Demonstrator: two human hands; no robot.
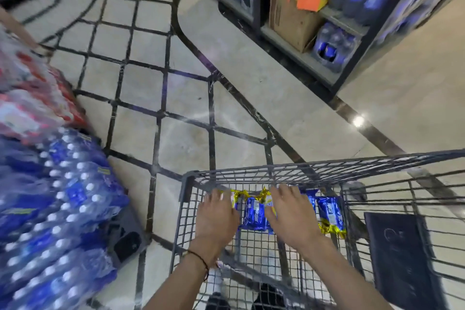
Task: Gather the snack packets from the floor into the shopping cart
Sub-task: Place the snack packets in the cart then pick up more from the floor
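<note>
Both my hands reach down inside the grey wire shopping cart [314, 167] at the lower middle of the head view. Several blue snack packets with gold crimped ends lie on the cart's bottom: one [254, 216] between my hands, another [331, 216] to the right. My left hand [216, 216] hovers palm down with straight fingers at the gold end of a packet. My right hand [293, 216] is spread flat over more packets, hiding part of them. Neither hand visibly grips anything. I see no packets on the floor.
Shrink-wrapped packs of blue-capped bottles [57, 209] and red packs [32, 98] stand close on the left. A shelf unit [334, 83] with blue bottles, a cardboard box [289, 20] and an orange box sits at the upper right. A dark flap [400, 259] hangs in the cart's right side.
</note>
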